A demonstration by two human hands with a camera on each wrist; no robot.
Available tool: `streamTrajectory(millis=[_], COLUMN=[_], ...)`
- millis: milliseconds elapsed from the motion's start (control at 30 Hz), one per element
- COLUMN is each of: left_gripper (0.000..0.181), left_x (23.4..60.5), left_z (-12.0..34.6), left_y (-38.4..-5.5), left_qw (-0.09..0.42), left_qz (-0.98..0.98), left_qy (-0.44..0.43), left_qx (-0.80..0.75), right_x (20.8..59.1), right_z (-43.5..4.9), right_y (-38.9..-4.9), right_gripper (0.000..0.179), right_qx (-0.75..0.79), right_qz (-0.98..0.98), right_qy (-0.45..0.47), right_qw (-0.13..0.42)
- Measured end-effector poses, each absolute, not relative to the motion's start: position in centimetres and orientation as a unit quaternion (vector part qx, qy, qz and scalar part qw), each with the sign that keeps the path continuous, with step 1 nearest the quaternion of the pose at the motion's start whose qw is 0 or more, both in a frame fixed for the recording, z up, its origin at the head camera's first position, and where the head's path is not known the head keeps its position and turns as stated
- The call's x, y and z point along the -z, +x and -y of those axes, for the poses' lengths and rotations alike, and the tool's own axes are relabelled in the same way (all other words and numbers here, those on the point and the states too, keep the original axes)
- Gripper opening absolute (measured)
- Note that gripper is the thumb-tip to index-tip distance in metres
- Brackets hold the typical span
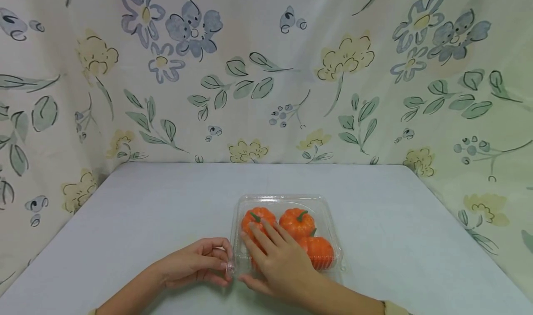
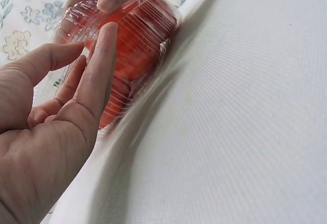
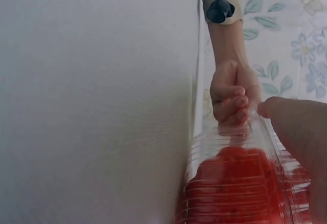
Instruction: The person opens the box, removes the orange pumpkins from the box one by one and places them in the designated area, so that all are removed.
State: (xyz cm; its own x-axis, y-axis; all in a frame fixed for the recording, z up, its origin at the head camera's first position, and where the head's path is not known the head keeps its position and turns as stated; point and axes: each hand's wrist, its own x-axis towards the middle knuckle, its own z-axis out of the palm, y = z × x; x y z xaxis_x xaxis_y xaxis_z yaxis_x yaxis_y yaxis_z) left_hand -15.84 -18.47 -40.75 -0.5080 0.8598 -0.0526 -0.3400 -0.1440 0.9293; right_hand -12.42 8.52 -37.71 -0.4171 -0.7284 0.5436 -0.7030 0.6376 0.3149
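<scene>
A clear plastic clamshell box (image 1: pixel 283 198) with ribbed walls lies on the table, and several small orange pumpkins (image 1: pixel 297 223) with green stems show through it. My right hand (image 1: pixel 287 264) lies across the lid's left half with its fingers straight and spread, covering part of the pumpkins beneath. At the box's front left corner, my left hand (image 1: pixel 197 262) pinches the plastic edge between thumb and curled fingers. The left wrist view shows that hand (image 2: pixel 51 137) close against the ribbed side. In the right wrist view, the right thumb (image 3: pixel 296 127) reaches over the box's edge.
A white cloth covers the table (image 1: pixel 166 199), which stretches out on both sides of the box. Behind it and along both sides hangs a floral curtain (image 1: pixel 250 120).
</scene>
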Motion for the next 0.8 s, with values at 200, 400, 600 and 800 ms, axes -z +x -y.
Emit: streamTrajectory(millis=[200, 400, 600, 800], left_gripper=[0.023, 0.024, 0.024, 0.023], left_x=[41.14, 41.29, 41.37, 40.90], left_z=[18.27, 18.15, 18.00, 18.01], left_y=[-15.83, -15.84, -15.79, -15.77], left_qw=[0.408, 0.395, 0.381, 0.375], left_qz=[-0.502, -0.500, -0.508, -0.522], left_qy=[0.267, 0.275, 0.281, 0.277], left_qx=[-0.714, -0.720, -0.719, -0.714], right_x=[37.95, 37.95, 37.95, 37.74], right_z=[-8.40, -8.38, -8.35, -8.37], right_y=[-12.44, -12.29, -12.24, -12.28], right_gripper=[0.069, 0.068, 0.067, 0.067], right_qx=[0.009, 0.007, 0.011, 0.018], right_qz=[0.839, 0.848, 0.850, 0.850], right_qy=[0.428, 0.423, 0.421, 0.422], right_qw=[0.335, 0.318, 0.316, 0.316])
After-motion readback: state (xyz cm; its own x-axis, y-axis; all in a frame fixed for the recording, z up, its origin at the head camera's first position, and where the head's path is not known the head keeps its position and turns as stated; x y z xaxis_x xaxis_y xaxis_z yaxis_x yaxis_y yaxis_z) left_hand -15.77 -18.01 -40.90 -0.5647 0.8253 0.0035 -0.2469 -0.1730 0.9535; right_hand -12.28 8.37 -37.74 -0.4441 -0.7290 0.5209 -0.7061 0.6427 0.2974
